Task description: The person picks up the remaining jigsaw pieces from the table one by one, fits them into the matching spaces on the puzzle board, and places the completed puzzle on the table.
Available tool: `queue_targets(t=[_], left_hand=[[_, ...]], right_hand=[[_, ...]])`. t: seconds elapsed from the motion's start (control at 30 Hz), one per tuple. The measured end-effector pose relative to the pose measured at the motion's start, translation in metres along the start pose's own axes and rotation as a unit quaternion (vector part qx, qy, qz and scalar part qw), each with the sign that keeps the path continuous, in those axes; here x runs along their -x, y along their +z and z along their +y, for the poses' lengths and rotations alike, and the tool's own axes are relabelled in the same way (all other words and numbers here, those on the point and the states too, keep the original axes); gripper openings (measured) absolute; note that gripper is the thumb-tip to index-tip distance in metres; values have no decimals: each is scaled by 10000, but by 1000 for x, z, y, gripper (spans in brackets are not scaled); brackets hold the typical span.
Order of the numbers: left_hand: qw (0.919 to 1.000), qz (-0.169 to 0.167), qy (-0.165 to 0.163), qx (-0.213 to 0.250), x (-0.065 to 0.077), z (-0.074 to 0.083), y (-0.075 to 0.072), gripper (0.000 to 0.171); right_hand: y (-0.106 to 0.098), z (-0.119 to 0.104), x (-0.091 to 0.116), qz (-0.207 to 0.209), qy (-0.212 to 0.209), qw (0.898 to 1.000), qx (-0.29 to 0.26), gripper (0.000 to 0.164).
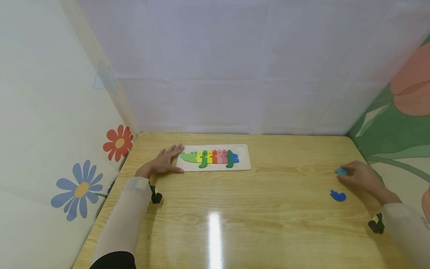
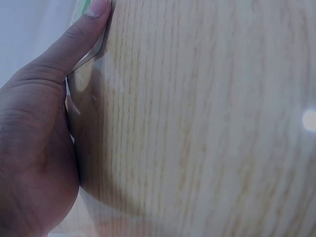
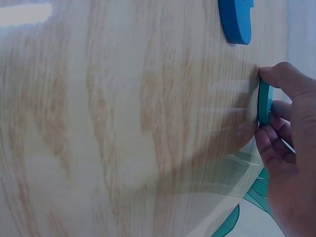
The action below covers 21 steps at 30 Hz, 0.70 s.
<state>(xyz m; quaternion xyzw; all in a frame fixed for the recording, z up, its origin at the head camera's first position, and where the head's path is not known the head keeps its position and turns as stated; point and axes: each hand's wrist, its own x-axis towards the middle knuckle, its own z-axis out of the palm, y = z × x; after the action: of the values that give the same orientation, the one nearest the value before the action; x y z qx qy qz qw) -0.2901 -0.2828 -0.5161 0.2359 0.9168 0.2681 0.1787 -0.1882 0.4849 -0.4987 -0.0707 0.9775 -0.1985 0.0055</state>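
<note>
A pale wooden puzzle board lies flat near the back of the table, with a colourful crocodile of several pieces set in it. Right of its blue segment a bare outlined recess shows. My left hand rests at the board's left end, fingers spread, the thumb touching the front corner. At the far right my right hand pinches a teal puzzle piece between thumb and fingers; in the right wrist view it stands on edge. A curved blue puzzle piece lies on the table just in front of that hand.
The wood-grain table meets a white cloth backdrop at its back edge. Flower-printed panels rise on the left and right sides. A bright reflection crosses the table's front middle.
</note>
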Motion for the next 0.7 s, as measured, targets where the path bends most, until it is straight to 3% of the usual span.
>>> queue_targets(t=[0.4, 0.7], left_hand=[[10000, -36, -61, 13, -1, 2, -2, 114], [9999, -95, -39, 25, -1, 2, -3, 115]], right_hand=[[-3, -5, -10, -42, -377, 9991, 191, 54], [-8, -15, -19, 153, -590, 9978, 258, 51]])
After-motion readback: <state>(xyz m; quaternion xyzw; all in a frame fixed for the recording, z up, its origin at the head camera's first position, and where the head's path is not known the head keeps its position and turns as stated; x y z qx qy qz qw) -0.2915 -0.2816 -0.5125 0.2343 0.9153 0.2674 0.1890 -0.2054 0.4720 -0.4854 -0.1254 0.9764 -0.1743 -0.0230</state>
